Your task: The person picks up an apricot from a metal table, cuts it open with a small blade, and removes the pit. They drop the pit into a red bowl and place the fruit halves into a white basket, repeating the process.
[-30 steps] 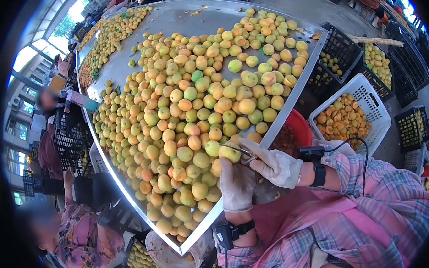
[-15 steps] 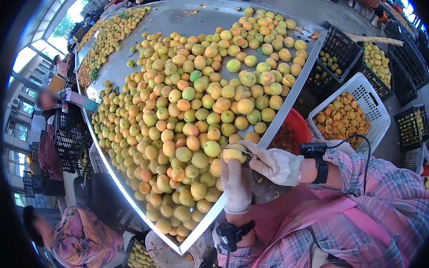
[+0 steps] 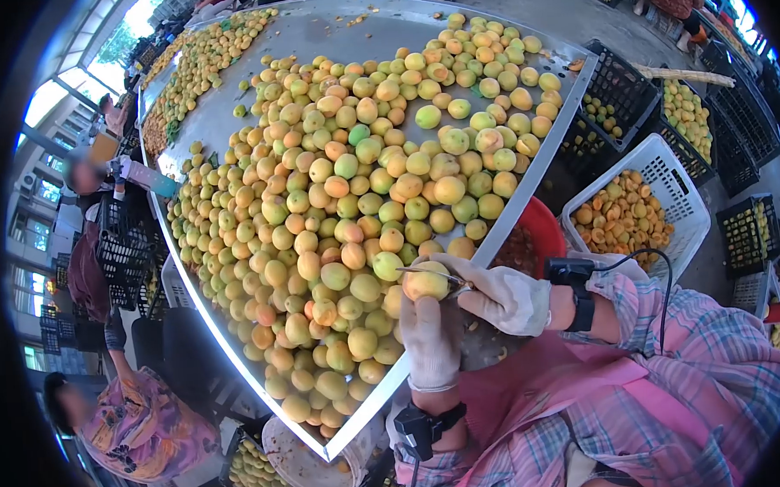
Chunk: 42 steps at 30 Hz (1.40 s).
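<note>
My left hand [image 3: 432, 339], in a white glove, grips a yellow-orange apricot [image 3: 426, 283] at the near edge of a metal sorting table [image 3: 218, 103]. My right hand [image 3: 501, 293], also gloved, holds a small knife [image 3: 435, 275] whose blade lies against the top of that apricot. Both wrists carry black bands. A large heap of apricots [image 3: 353, 201], yellow, green and orange, covers the table just beyond my hands.
A red bucket [image 3: 542, 228] with dark pits sits right of the table edge. A white crate [image 3: 675, 187] holds halved apricots. Black crates [image 3: 618, 85] stand around. A bucket [image 3: 308, 465] sits below the table corner. Other people work at the left.
The apricot in my left hand has turned slightly and sits a little lower; the knife stays on it. The person at lower left has shifted downward.
</note>
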Tool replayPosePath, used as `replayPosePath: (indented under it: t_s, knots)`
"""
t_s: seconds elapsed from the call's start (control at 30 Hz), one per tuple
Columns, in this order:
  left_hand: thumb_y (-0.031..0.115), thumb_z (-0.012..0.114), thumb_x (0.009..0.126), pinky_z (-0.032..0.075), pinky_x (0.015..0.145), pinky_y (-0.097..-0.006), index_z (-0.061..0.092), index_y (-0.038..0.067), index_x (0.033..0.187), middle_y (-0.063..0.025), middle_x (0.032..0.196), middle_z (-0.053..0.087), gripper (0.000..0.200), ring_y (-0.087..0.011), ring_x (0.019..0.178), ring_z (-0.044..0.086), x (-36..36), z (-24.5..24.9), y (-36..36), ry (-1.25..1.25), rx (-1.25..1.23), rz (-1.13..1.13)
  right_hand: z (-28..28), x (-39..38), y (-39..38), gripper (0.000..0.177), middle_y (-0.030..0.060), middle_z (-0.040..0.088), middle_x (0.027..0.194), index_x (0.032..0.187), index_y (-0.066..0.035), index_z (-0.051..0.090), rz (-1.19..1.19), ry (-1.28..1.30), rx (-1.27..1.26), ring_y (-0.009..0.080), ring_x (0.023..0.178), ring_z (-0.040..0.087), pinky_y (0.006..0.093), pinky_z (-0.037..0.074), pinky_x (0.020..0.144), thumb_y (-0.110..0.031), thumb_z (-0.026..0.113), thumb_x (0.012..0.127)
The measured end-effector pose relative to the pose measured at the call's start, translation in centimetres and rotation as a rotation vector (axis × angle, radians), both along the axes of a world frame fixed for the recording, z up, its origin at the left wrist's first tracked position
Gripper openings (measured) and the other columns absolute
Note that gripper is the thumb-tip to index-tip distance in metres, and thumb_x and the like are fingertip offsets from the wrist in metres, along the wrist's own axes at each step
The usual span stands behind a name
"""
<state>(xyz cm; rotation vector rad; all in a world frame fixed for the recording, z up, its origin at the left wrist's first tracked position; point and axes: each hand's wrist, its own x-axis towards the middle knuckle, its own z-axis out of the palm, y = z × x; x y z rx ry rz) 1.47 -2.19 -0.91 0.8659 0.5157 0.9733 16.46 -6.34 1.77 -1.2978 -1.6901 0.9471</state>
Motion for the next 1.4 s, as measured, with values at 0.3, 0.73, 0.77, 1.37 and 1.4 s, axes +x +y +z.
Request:
replayPosePath:
  t_s: [0.3, 0.73, 0.77, 1.37, 1.4]
  knots:
    - [0.024, 0.056, 0.093, 0.045, 0.095, -0.0317, 0.047, -0.004, 0.128, -0.0093, 0.118, 0.057, 0.046, -0.0178, 0.108, 0.057, -1.0, 2.9, 0.0, 0.236, 0.136, 0.077, 0.5, 1.7, 0.5, 0.059, 0.0155, 0.066, 0.096, 0.149, -0.010, 0.027, 0.059, -0.210, 0.007, 0.0332, 0.077, 0.066, 0.0391, 0.051, 0.068, -0.030, 0.050, 0.098]
    - [0.040, 0.060, 0.094, 0.043, 0.099, -0.0332, 0.042, -0.004, 0.132, -0.0084, 0.121, 0.054, 0.062, -0.0183, 0.112, 0.053, -0.7, 1.6, -0.4, 0.133, 0.064, 0.077, 0.9, 0.2, 0.4, 0.055, 0.0164, 0.065, 0.082, 0.144, -0.012, 0.035, -0.033, -0.178, 0.078, 0.0350, 0.072, 0.065, 0.0396, 0.051, 0.061, -0.035, 0.051, 0.097]
    - [0.040, 0.060, 0.094, 0.043, 0.099, -0.0332, 0.042, -0.004, 0.132, -0.0084, 0.121, 0.054, 0.062, -0.0183, 0.112, 0.053, -1.1, 2.1, -0.2, 0.130, 0.065, 0.083, 1.1, 0.6, 0.5, 0.055, 0.0166, 0.064, 0.080, 0.144, -0.012, 0.035, 0.025, -0.198, 0.042, 0.0349, 0.072, 0.065, 0.0396, 0.051, 0.061, -0.035, 0.051, 0.097]
    - [0.024, 0.056, 0.095, 0.045, 0.092, -0.0298, 0.045, -0.005, 0.129, -0.0102, 0.115, 0.057, 0.047, -0.0180, 0.103, 0.056, -0.1, 2.9, -0.4, 0.292, 0.058, 0.182, 0.4, -0.2, 0.4, 0.058, 0.0148, 0.068, 0.098, 0.145, -0.011, 0.034, -0.046, -0.240, -0.101, 0.0342, 0.081, 0.067, 0.0397, 0.054, 0.071, -0.023, 0.056, 0.092]
    - [0.024, 0.056, 0.095, 0.045, 0.092, -0.0298, 0.045, -0.005, 0.129, -0.0102, 0.115, 0.057, 0.047, -0.0180, 0.103, 0.056, -0.3, 2.6, -0.3, 0.295, 0.056, 0.182, -0.2, -0.2, 0.6, 0.058, 0.0148, 0.068, 0.098, 0.145, -0.011, 0.034, -0.045, -0.237, -0.104, 0.0342, 0.081, 0.067, 0.0397, 0.054, 0.071, -0.023, 0.056, 0.092]
